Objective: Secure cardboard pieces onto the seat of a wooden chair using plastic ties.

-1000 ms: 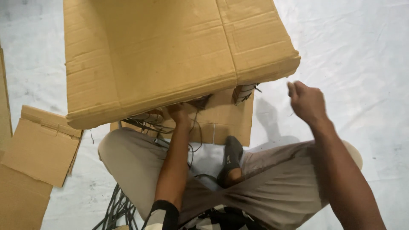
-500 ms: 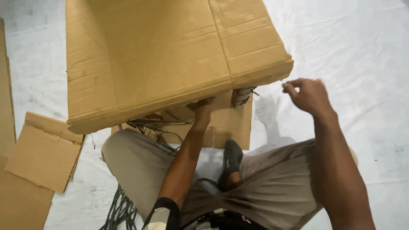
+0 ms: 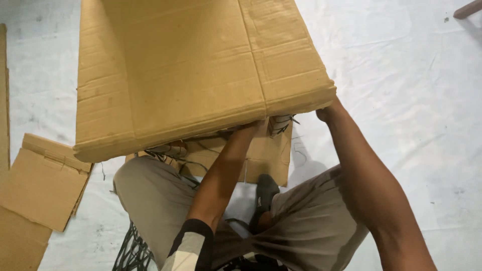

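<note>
Reaching under cardboard box (image 3: 191,70): left hand (image 3: 251,128), right hand (image 3: 325,111); grips hidden, can't tell.

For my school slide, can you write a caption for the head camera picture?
Seated person reaches both hands, left hand and right hand, under a big cardboard box.

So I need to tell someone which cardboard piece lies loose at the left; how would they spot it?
Start from the big cardboard box that both hands reach under. Left of it, on the white sheet, lies a small flat cardboard piece, the only one with a folded flap edge.
</note>
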